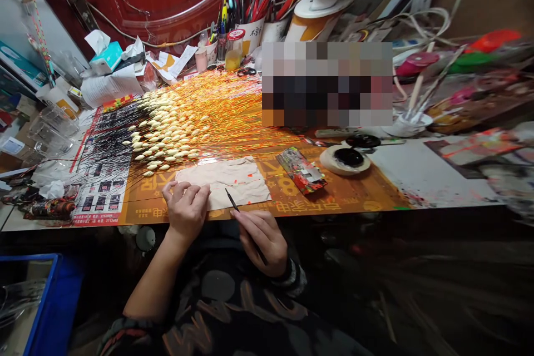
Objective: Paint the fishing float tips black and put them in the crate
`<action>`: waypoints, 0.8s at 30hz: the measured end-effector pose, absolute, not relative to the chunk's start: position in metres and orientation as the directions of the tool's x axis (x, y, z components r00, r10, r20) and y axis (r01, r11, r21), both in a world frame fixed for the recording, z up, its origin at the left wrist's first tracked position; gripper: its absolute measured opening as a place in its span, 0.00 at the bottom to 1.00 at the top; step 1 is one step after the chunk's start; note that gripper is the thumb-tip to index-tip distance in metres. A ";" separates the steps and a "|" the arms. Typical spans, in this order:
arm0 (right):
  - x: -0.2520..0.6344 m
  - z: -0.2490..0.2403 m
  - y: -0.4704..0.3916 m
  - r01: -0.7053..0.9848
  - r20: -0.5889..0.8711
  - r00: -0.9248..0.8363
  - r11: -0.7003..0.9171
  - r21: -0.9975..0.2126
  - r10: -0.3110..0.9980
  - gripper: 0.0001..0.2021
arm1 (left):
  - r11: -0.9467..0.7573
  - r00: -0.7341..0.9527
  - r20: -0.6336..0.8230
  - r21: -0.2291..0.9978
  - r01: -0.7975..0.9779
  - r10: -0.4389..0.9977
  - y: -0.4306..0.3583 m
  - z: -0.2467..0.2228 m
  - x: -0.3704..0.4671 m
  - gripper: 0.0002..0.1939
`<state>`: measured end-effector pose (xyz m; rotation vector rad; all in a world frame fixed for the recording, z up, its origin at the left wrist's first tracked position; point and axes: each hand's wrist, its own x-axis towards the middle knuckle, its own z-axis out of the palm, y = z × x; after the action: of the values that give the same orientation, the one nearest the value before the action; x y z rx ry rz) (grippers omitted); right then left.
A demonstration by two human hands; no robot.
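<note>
My left hand (187, 207) is closed over the near edge of a cream cloth (225, 178) with orange spots. A thin dark stem (144, 199) sticks out from it to the left; whatever is inside the fingers is hidden. Between the fingertips of my right hand (263, 238) is a slim black paintbrush (232, 200), its fine tip pointing up and left over the cloth. Beyond the hands lie many fishing floats (171, 130) with cream bodies, black stems to the left and long orange and yellow tips to the right.
A paint-smeared block (302, 170) and a tape roll (345, 159) with a black paint dish (349, 156) stand right of the cloth. Behind are brush cups (251, 36), a capped jar (234, 54) and a white fan (327, 0). A blue crate (56, 278) stands low left.
</note>
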<state>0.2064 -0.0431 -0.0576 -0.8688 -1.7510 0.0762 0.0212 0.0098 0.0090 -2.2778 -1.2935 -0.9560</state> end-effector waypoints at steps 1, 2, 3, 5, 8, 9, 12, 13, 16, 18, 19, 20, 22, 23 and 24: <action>0.206 -0.057 -0.043 0.512 0.802 -0.105 0.724 -0.463 0.587 0.30 | -0.521 0.356 0.705 0.023 0.853 0.613 0.010 0.009 0.021 0.07; 0.207 -0.056 -0.043 0.513 0.799 -0.108 0.722 -0.465 0.592 0.30 | -0.522 0.357 0.708 0.020 0.853 0.610 0.010 0.009 0.022 0.07; 0.207 -0.056 -0.043 0.513 0.794 -0.113 0.719 -0.468 0.597 0.30 | -0.523 0.358 0.710 0.018 0.852 0.607 0.010 0.010 0.022 0.07; 0.206 -0.054 -0.044 0.516 0.789 -0.117 0.716 -0.470 0.603 0.31 | -0.526 0.358 0.713 0.018 0.850 0.603 0.010 0.010 0.022 0.07; 0.206 -0.053 -0.044 0.520 0.784 -0.118 0.711 -0.474 0.610 0.31 | -0.527 0.357 0.717 0.017 0.849 0.599 0.010 0.009 0.022 0.07; 0.206 -0.052 -0.044 0.520 0.783 -0.119 0.710 -0.475 0.611 0.31 | -0.527 0.356 0.717 0.018 0.850 0.599 0.010 0.009 0.022 0.07; 0.206 -0.052 -0.044 0.515 0.790 -0.119 0.718 -0.469 0.602 0.31 | -0.526 0.353 0.716 0.024 0.850 0.603 0.010 0.008 0.021 0.07; 0.206 -0.052 -0.044 0.512 0.796 -0.117 0.722 -0.464 0.594 0.31 | -0.527 0.352 0.716 0.028 0.849 0.603 0.010 0.008 0.021 0.07; 0.206 -0.053 -0.044 0.503 0.813 -0.115 0.740 -0.447 0.570 0.31 | -0.527 0.348 0.716 0.034 0.849 0.606 0.010 0.007 0.020 0.07; 0.205 -0.053 -0.044 0.496 0.817 -0.124 0.748 -0.440 0.563 0.31 | -0.525 0.345 0.714 0.036 0.850 0.609 0.010 0.007 0.019 0.07; 0.204 -0.052 -0.044 0.494 0.817 -0.126 0.750 -0.439 0.562 0.31 | -0.525 0.346 0.712 0.036 0.851 0.610 0.009 0.006 0.018 0.07; 0.203 -0.052 -0.044 0.493 0.816 -0.129 0.750 -0.441 0.564 0.31 | -0.525 0.348 0.710 0.035 0.851 0.612 0.009 0.006 0.018 0.07; 0.201 -0.052 -0.043 0.495 0.811 -0.131 0.746 -0.445 0.570 0.31 | -0.522 0.350 0.704 0.034 0.852 0.618 0.009 0.006 0.019 0.07; 0.200 -0.052 -0.043 0.498 0.808 -0.132 0.743 -0.447 0.574 0.31 | -0.519 0.350 0.700 0.034 0.854 0.622 0.009 0.006 0.019 0.07; 0.200 -0.052 -0.043 0.501 0.805 -0.134 0.740 -0.449 0.578 0.31 | -0.517 0.350 0.698 0.034 0.855 0.625 0.008 0.006 0.019 0.07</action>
<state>0.2000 -0.0433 -0.0518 -0.8481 -1.7788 0.0830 0.0190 0.0084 0.0062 -2.2816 -1.3075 -0.9544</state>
